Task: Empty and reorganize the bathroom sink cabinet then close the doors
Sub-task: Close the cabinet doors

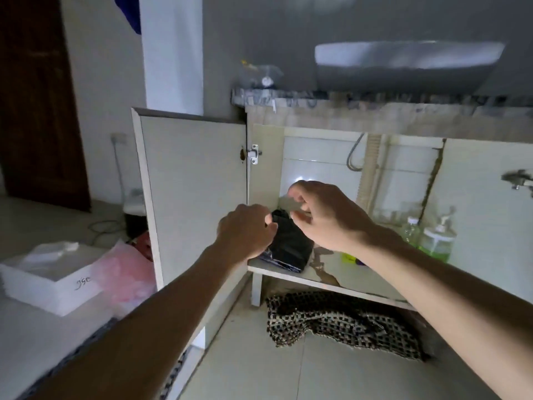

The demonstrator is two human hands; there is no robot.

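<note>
Both cabinet doors stand open, the left door point(193, 194) swung wide. On the cabinet shelf point(291, 274), near its front left corner, sits a black plastic bag point(291, 246). The left hand point(245, 229) is closed on the bag's upper edge from nine o'clock, probably steadying it, while the right hand point(320, 212) hovers at its two o'clock, fingers loosely curled and holding nothing, seemingly ready to fold or tuck the top. Two green soap bottles point(432, 238) wait at three o'clock. A checkered cloth point(340, 321) lies on the floor below.
</note>
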